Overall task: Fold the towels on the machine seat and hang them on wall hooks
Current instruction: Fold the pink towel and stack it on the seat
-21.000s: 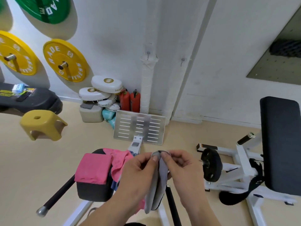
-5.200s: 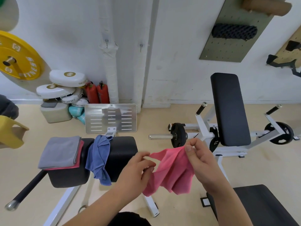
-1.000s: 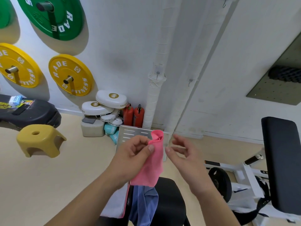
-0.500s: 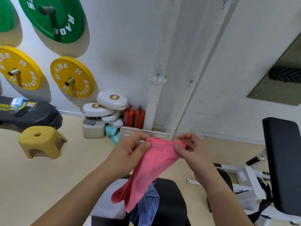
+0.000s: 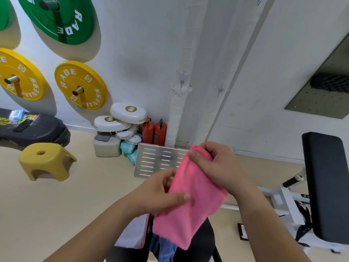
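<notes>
Since half a second ago, the left hand (image 5: 158,195) is sitting lower on the pink towel (image 5: 190,201), and the cloth is now hanging as a narrower folded band instead of being spread between both hands.

From the head camera, the pink towel is hanging in the air in front of the person, slanting down from the right hand (image 5: 217,167). The right hand is gripping its upper end, with thumb and fingers curled around the cloth. The left hand is pinching the middle of the band, thumb on the front and fingers behind it.

Below, a folded grey towel (image 5: 132,233) is lying on the black machine seat (image 5: 200,242), and a blue towel (image 5: 166,250) is hanging beside it, partly hidden by the pink one. A slotted metal plate (image 5: 156,161) is standing behind the hands.

Two small hooks (image 5: 220,91) are sticking out of the white wall. Yellow weight plates (image 5: 81,86) and a green plate (image 5: 60,17) are hanging to the left. A yellow stool (image 5: 45,161), white pads (image 5: 128,112) and red extinguishers (image 5: 154,131) are standing on the beige floor (image 5: 75,205). A black backrest (image 5: 326,186) is standing at the right.
</notes>
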### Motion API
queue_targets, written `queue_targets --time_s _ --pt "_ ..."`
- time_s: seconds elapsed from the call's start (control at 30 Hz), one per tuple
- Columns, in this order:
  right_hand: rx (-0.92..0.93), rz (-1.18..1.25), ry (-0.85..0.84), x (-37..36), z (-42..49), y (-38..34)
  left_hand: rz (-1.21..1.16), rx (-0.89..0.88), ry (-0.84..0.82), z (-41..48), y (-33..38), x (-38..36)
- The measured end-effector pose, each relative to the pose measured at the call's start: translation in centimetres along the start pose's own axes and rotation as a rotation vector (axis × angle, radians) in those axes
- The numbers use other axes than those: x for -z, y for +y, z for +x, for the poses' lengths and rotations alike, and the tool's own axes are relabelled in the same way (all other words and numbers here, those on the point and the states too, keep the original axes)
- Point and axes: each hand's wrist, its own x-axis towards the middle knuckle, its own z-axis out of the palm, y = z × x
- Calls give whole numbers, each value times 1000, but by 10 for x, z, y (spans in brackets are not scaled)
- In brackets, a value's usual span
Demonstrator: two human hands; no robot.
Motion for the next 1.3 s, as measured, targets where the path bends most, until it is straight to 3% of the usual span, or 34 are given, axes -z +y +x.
queue_targets --time_s 0.1,0.23,0.43,0.6,0.73,0.97,1.17,1.3 --pt "-72 -31 125 7 5 13 274 71 -43 0 -26 3" --pt "-200 -90 250 17 7 47 358 124 -60 -6 -43 17" --pt "-353 -25 299 2 -8 87 -10 179 216 -22 -52 45" --pt "-372 158 301 -30 -21 84 86 51 375 -38 -52 37" --pt "-258 105 299 -43 -17 56 95 -57 443 -45 -60 30" --pt "-119 59 317 -51 -3 23 316 -140 374 -57 -90 44" --pt "-87 -79 282 -72 10 11 807 -194 84 -64 -109 58" --pt "-41 -223 228 -76 22 7 934 -225 -58 -70 -103 73"
